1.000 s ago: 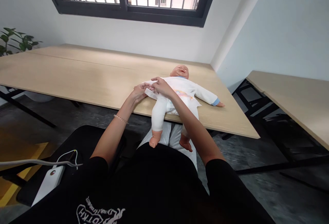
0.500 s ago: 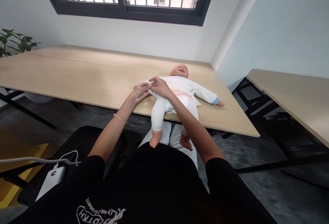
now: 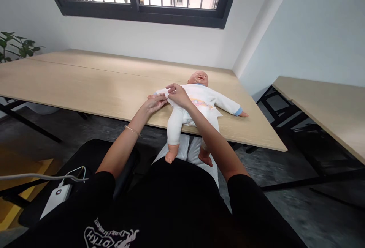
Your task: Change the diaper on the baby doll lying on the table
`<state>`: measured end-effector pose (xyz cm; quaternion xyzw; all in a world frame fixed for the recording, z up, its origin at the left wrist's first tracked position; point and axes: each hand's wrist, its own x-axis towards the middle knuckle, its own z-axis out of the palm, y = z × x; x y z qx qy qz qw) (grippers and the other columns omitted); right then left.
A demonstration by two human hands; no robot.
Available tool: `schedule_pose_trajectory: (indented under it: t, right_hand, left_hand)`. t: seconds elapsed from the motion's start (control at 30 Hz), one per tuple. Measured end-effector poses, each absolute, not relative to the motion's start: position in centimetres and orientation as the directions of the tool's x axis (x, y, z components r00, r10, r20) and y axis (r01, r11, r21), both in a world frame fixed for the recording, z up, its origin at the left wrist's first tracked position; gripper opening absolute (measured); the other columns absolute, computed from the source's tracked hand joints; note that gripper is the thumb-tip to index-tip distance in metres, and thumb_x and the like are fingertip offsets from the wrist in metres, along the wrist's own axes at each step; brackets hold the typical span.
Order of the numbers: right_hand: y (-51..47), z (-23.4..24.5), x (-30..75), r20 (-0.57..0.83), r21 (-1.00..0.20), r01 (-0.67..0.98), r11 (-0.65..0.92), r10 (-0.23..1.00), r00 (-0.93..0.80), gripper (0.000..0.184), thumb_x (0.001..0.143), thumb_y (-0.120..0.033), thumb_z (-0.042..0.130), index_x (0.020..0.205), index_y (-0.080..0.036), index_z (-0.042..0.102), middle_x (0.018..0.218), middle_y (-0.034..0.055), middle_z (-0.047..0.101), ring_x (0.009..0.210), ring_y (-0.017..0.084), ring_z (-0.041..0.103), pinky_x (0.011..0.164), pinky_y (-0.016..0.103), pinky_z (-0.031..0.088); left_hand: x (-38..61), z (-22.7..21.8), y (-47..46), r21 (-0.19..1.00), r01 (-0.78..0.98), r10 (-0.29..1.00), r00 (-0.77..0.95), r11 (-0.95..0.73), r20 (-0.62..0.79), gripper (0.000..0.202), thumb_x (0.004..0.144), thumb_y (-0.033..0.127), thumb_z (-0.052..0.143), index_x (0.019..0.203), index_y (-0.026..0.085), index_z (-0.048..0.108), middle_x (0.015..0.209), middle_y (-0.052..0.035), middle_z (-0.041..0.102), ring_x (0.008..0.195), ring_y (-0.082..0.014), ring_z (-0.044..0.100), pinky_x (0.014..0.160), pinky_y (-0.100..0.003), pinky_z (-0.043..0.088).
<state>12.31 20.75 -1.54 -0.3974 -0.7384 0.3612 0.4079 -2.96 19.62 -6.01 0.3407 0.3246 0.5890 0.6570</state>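
Observation:
A baby doll (image 3: 198, 78) lies on its back on the table, in a white top with blue cuffs, its legs hanging over the front edge. What looks like a white diaper (image 3: 202, 103) with a pastel print lies across its belly, one pointed corner sticking out at the right. At the doll's hip on the left, my left hand (image 3: 155, 103) pinches a white edge between thumb and fingers. My right hand (image 3: 178, 96) meets it there, its fingertips closed on the same white edge. The exact pinch point is partly hidden by the fingers.
The wooden table (image 3: 94, 82) runs along the wall under a barred window (image 3: 137, 8). A second table (image 3: 325, 103) stands at the right. On a black chair (image 3: 94, 164) at lower left lies a white power bank (image 3: 57, 200) with a cable. A plant (image 3: 21, 46) stands far left.
My left fingers have shifted slightly and flattened along the white edge. My right hand stays almost in place, and the doll lies as before.

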Motion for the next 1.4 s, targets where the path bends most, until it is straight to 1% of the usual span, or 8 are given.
schedule_pose_trajectory:
  t: [0.5, 0.63, 0.73, 0.8, 0.93, 1.07, 1.23, 1.4]
  right_hand:
    - [19.6, -0.4, 13.2, 0.468, -0.717, 0.456, 0.527, 0.849, -0.246, 0.036, 0.073, -0.002, 0.046, 0.103, -0.012, 0.063, 0.100, 0.0060, 0.067, 0.091, 0.017, 0.065, 0.088, 0.028, 0.052]
    - [18.2, 0.2, 13.7, 0.459, -0.493, 0.686, 0.535, 0.830, -0.317, 0.040, 0.081, 0.001, 0.042, 0.112, -0.008, 0.065, 0.118, 0.0128, 0.066, 0.107, 0.018, 0.063, 0.096, 0.027, 0.048]
    - [16.9, 0.5, 13.1, 0.286, -0.177, 0.846, 0.503, 0.849, -0.445, 0.038, 0.091, -0.001, 0.039, 0.116, -0.008, 0.067, 0.123, 0.0155, 0.066, 0.114, 0.023, 0.061, 0.099, 0.030, 0.046]
    - [16.3, 0.7, 12.2, 0.181, -0.055, 0.867, 0.495, 0.859, -0.478, 0.039, 0.095, 0.000, 0.037, 0.115, -0.006, 0.069, 0.119, 0.0175, 0.068, 0.113, 0.025, 0.062, 0.095, 0.032, 0.047]
    - [16.2, 1.0, 10.0, 0.111, 0.006, 0.889, 0.458, 0.883, -0.456, 0.041, 0.095, 0.002, 0.037, 0.116, -0.005, 0.071, 0.120, 0.0213, 0.068, 0.116, 0.028, 0.061, 0.090, 0.034, 0.047]
    - [16.9, 1.4, 9.2, 0.072, 0.061, 0.890, 0.452, 0.887, -0.456, 0.033, 0.095, -0.005, 0.047, 0.114, -0.009, 0.074, 0.125, 0.0204, 0.068, 0.124, 0.030, 0.055, 0.101, 0.040, 0.041]
    - [16.9, 1.6, 10.1, 0.175, 0.075, 0.901, 0.427, 0.884, -0.433, 0.043, 0.098, -0.005, 0.034, 0.123, -0.004, 0.069, 0.130, 0.0222, 0.064, 0.125, 0.029, 0.055, 0.104, 0.039, 0.037]
    - [17.4, 0.9, 10.6, 0.088, 0.085, 0.861, 0.501, 0.857, -0.508, 0.037, 0.097, -0.008, 0.040, 0.117, -0.009, 0.072, 0.124, 0.0174, 0.069, 0.127, 0.029, 0.055, 0.114, 0.044, 0.032]
  left_hand:
    - [-3.4, -5.5, 19.1, 0.775, -0.626, 0.990, -0.036, 0.086, -0.139, 0.014, 0.083, -0.001, 0.063, 0.077, 0.012, 0.062, 0.068, -0.0046, 0.068, 0.065, -0.0151, 0.069, 0.077, -0.029, 0.062]
    - [-3.4, -5.2, 19.0, 0.711, -0.700, 0.988, -0.047, 0.071, -0.145, 0.016, 0.084, 0.001, 0.062, 0.076, 0.014, 0.059, 0.068, -0.0036, 0.068, 0.067, -0.0147, 0.069, 0.079, -0.030, 0.061]
    - [-3.3, -4.9, 19.0, 0.675, -0.736, 0.994, -0.032, 0.050, -0.108, 0.017, 0.082, -0.003, 0.061, 0.078, 0.014, 0.059, 0.073, -0.0041, 0.069, 0.070, -0.0142, 0.069, 0.080, -0.028, 0.060]
    - [-3.3, -4.8, 19.0, 0.670, -0.741, 0.994, -0.036, 0.042, -0.101, 0.019, 0.081, -0.004, 0.060, 0.079, 0.014, 0.059, 0.070, -0.0026, 0.067, 0.069, -0.0134, 0.068, 0.079, -0.027, 0.059]
    - [-3.3, -4.8, 19.1, 0.688, -0.725, 0.993, -0.061, 0.024, -0.100, 0.020, 0.081, -0.004, 0.063, 0.078, 0.015, 0.059, 0.065, -0.0001, 0.063, 0.065, -0.0115, 0.065, 0.075, -0.023, 0.057]
    - [-3.3, -5.0, 19.2, 0.695, -0.719, 0.994, -0.063, 0.017, -0.089, 0.020, 0.083, -0.003, 0.062, 0.076, 0.015, 0.058, 0.068, -0.0015, 0.065, 0.067, -0.0123, 0.065, 0.076, -0.024, 0.058]
    - [-3.3, -4.9, 19.0, 0.669, -0.743, 0.994, -0.052, 0.028, -0.100, 0.020, 0.084, -0.003, 0.061, 0.075, 0.015, 0.057, 0.070, -0.0023, 0.066, 0.069, -0.0126, 0.066, 0.080, -0.026, 0.058]
    - [-3.0, -4.7, 18.7, 0.710, -0.704, 0.999, -0.011, 0.014, -0.030, 0.020, 0.082, -0.004, 0.064, 0.075, 0.015, 0.058, 0.067, -0.0010, 0.065, 0.067, -0.0126, 0.066, 0.076, -0.025, 0.056]
